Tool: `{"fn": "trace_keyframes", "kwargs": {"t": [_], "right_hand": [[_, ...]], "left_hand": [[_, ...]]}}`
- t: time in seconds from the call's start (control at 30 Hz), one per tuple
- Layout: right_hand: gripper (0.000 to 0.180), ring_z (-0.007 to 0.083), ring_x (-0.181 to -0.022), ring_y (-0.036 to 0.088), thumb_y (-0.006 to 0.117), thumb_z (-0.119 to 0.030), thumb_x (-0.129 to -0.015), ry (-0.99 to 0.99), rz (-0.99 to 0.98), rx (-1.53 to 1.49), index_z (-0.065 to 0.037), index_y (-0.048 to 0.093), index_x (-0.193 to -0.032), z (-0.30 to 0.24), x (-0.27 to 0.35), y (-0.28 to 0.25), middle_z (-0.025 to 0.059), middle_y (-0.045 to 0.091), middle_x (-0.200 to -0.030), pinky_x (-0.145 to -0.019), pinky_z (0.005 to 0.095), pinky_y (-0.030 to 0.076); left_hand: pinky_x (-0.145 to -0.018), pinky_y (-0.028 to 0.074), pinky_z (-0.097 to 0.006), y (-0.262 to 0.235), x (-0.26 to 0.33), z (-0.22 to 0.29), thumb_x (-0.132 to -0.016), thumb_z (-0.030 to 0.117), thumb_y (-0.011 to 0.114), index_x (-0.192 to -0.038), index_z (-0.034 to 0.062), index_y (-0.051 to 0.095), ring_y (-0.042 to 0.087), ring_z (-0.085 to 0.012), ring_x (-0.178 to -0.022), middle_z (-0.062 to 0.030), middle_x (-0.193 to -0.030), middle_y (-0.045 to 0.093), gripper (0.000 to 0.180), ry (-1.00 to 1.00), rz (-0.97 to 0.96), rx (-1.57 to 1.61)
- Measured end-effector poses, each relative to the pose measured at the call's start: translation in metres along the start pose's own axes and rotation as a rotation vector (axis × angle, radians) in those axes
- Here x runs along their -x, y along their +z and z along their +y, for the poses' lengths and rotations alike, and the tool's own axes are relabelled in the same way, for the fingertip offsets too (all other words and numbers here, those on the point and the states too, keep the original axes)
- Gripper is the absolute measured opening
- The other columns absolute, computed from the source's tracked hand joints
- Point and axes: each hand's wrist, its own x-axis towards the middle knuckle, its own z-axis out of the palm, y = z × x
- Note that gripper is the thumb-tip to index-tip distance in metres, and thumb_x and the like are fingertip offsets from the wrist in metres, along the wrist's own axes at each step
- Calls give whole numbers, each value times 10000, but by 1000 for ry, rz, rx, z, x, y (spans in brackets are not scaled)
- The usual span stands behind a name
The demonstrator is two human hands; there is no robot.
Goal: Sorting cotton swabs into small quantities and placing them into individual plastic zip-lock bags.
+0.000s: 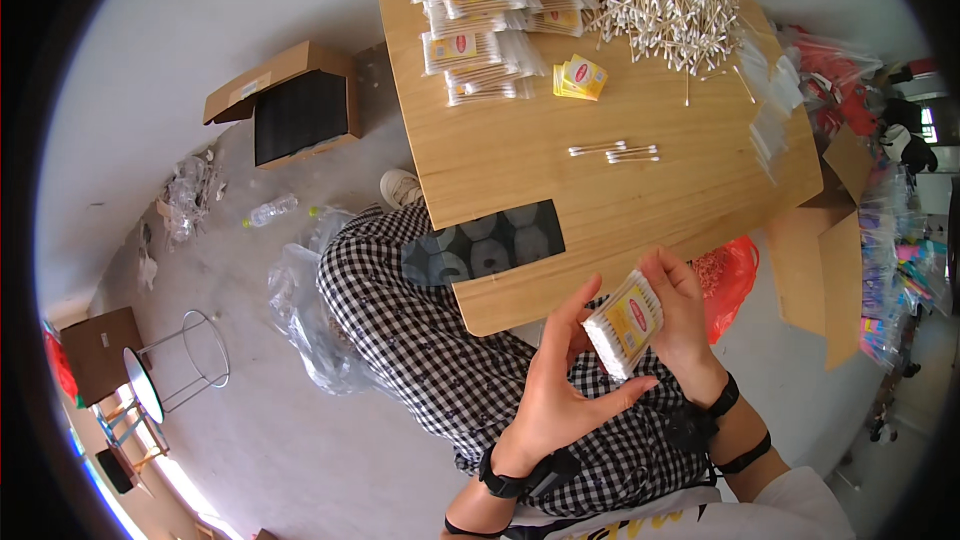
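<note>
In front of my lap, above the table's near edge, I hold a clear bag of cotton swabs [625,325] with a yellow card inside; it is tilted. My right hand [685,320] grips its upper right side, fingers bent around it. My left hand [560,380] is cupped around its left side and lower end, thumb stretched out below; its other fingers are partly hidden behind the bag. A few loose cotton swabs [632,153] lie on the wooden table [500,150]. Beyond them is a small stack of yellow cards [580,77].
Filled swab bags [465,45] are piled at the far left of the table, beside a heap of loose swabs [665,0]. Empty clear bags [772,125] lie at the right edge. A dark patterned pad [490,243] is at the near left; a red plastic bag [735,285] is below the table.
</note>
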Motion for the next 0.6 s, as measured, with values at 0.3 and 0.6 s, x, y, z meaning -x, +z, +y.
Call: {"fn": "trace_keyframes", "kwargs": {"t": [0.3, 0.6], "right_hand": [[233, 63, -697, 641, 523, -273, -1010, 348, -153, -352, -63, 581, -925, 16, 5, 3, -9, 628, -804, -591, 208, 533], [235, 15, -711, 515, 495, -245, -1031, 33, 110, -171, -58, 564, -907, 0, 11, 13, -32, 584, -820, -644, 186, 442]], "left_hand": [[-661, 491, -283, 2, -2, 0, -663, 19, 822, -1432, 39, 407, 530, -144, -692, -79, -958, 579, 874, 162, 52, -267], [-893, 520, -335, -6, 2, -5, -723, 9, 815, -1451, -17, 308, 636, -211, -1047, -166, -1193, 603, 888, 66, 75, -203]]}}
